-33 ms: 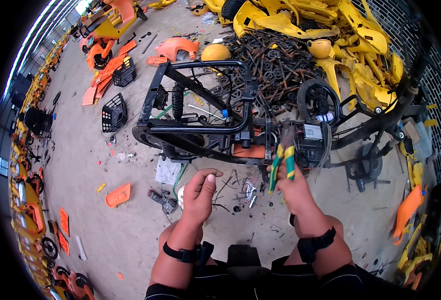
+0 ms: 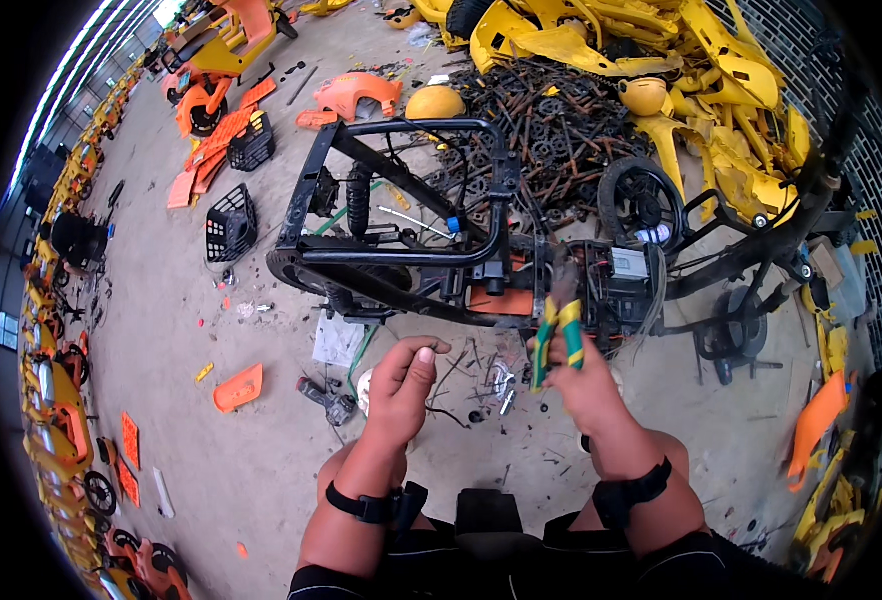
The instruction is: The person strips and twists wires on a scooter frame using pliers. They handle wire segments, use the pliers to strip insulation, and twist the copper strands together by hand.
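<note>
A stripped black scooter frame [image 2: 401, 250] lies on its side on the concrete floor in front of me. My right hand [image 2: 586, 385] grips pliers with green and yellow handles [image 2: 558, 335], their jaws up against the wiring by the frame's orange part [image 2: 501, 298]. My left hand [image 2: 406, 385] is lower left of the pliers, fingers curled, pinching a thin dark wire [image 2: 431, 350]. Both wrists wear black straps. Small screws and metal bits [image 2: 496, 385] lie on the floor between my hands.
Behind the frame is a heap of rusty metal parts [image 2: 561, 120] and yellow plastic body panels [image 2: 701, 90]. A black wheel [image 2: 641, 200] sits at right. Black baskets [image 2: 231, 225], orange panels [image 2: 239, 388] and an orange scooter [image 2: 221, 70] are at left.
</note>
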Available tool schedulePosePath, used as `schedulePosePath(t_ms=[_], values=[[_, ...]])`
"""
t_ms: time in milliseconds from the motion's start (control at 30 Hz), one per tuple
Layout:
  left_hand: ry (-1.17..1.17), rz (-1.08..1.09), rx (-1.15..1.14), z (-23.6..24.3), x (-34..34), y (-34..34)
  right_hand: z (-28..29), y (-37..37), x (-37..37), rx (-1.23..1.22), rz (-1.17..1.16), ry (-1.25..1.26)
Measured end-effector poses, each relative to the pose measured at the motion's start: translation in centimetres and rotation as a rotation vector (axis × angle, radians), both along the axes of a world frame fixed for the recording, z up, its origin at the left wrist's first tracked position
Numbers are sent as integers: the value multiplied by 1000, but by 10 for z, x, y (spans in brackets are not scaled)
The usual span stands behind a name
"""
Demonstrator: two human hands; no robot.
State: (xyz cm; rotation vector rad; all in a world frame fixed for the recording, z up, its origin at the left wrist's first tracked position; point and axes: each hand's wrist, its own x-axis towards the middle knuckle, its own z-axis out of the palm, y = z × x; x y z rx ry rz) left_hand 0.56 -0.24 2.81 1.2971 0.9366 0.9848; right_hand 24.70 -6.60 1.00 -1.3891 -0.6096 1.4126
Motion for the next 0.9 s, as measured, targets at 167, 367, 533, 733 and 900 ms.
schedulePosePath(t_ms=[167,367,533,733,900], values=[[-95,-100,-68,0,8,-5,-4,-17,-26,2,261,75],[-148,-150,-81,-1,10,-9,15,-19,-34,103,394,-428],[-202,-154,-38,-5,11,-10,21,-14,-36,416,403,-863],[-115,-157,38,-6,11,-12,26,-14,-36,498,297,-1138],[-22,-140,160,-11,9,-11,26,-15,-36,554,258,-1259]])
